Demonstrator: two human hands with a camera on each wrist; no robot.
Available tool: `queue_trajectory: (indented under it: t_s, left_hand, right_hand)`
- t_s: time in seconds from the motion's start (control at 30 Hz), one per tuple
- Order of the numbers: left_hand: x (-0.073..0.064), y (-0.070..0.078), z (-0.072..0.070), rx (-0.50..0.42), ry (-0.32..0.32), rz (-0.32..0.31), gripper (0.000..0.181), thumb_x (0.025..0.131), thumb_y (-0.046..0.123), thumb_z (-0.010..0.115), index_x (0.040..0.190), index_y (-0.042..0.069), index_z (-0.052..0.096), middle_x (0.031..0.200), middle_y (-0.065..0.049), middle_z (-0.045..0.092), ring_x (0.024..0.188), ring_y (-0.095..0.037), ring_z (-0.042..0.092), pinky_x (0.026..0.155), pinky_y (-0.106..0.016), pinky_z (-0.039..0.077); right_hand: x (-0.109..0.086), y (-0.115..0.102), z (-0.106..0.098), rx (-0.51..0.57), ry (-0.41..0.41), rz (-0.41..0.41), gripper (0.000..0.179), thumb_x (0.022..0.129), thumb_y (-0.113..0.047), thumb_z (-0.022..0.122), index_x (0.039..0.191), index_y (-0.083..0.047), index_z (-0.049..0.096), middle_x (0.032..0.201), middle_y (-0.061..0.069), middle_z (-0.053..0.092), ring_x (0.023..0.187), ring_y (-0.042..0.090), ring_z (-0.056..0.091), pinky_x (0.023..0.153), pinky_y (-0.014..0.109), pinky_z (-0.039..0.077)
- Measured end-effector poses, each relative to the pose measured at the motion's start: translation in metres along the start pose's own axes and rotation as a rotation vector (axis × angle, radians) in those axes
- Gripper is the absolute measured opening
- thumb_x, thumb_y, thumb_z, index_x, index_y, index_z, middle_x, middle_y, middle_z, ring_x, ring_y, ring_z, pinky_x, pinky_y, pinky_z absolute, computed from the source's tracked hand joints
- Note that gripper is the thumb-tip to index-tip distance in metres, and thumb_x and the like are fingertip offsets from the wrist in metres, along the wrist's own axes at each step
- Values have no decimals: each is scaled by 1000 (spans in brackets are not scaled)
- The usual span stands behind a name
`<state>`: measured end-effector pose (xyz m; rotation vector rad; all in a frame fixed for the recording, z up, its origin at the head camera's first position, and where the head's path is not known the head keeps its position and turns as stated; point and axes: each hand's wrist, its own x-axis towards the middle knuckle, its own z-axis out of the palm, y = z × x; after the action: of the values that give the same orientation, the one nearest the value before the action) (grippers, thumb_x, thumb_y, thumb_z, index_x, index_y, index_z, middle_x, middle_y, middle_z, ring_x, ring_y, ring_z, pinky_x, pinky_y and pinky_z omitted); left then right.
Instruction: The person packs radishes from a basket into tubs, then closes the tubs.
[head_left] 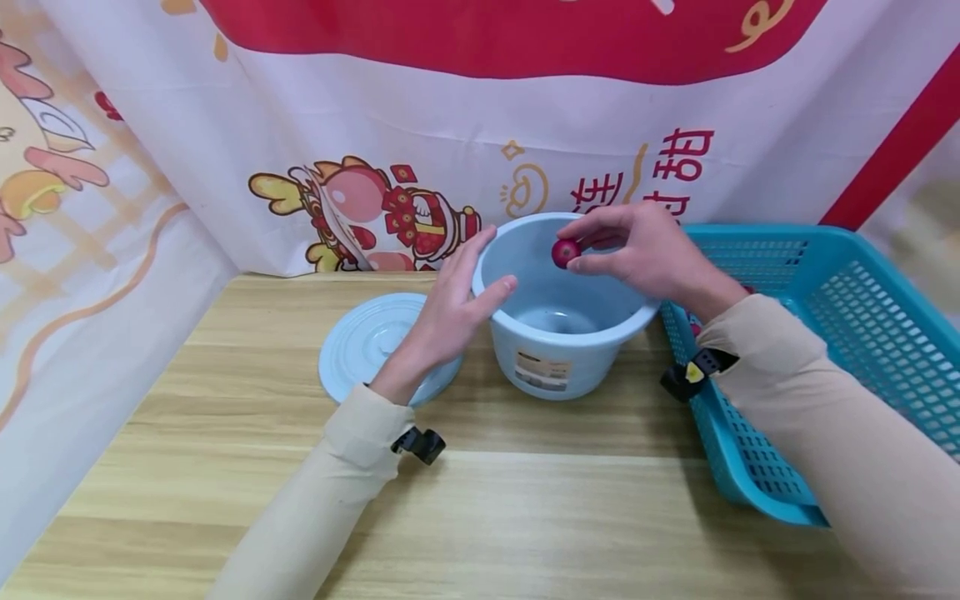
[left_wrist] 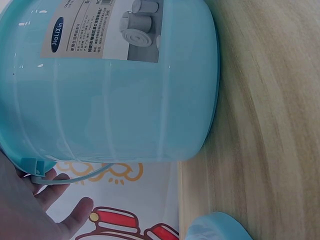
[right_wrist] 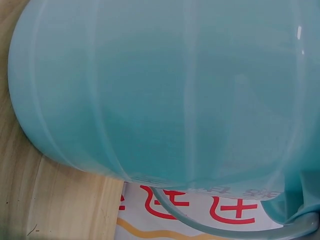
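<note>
A light blue plastic bucket [head_left: 551, 367] stands upright on the table, with a printed label [left_wrist: 105, 27] on its side. My right hand [head_left: 648, 254] pinches a small round dark-red fruit [head_left: 566, 252] between thumb and fingers, over the bucket's opening; its exact kind is unclear. My left hand [head_left: 459, 300] touches the bucket's left rim, fingers nearly straight along the outside and thumb spread. Below those fingers, the left wrist view shows the bucket's thin handle [left_wrist: 75, 179]. Only the bucket's outer wall [right_wrist: 150, 90] and handle appear in the right wrist view, without the right hand.
A round light blue lid [head_left: 352, 337] lies left of the bucket, partly behind the left forearm. At the right, a teal perforated basket [head_left: 862, 242] holds small red things [head_left: 696, 328], mostly hidden by the right arm. A printed cloth [head_left: 420, 108] hangs behind the wooden table [head_left: 525, 517].
</note>
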<state>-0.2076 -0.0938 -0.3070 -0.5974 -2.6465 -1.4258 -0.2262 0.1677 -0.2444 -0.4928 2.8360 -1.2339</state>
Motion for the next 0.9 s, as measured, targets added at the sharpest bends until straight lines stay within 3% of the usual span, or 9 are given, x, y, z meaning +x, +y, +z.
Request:
queue_trajectory:
  t_s: [0.9]
  left_hand:
    - [0, -1, 0, -14, 6, 12, 79, 101, 51, 55, 170, 26, 26, 175, -1, 28, 157, -28, 29, 121, -62, 40]
  right_hand:
    - [1, 1, 0, -17, -19, 4, 46, 90, -19, 85, 134, -18, 75, 131, 12, 75, 118, 33, 71, 108, 56, 54]
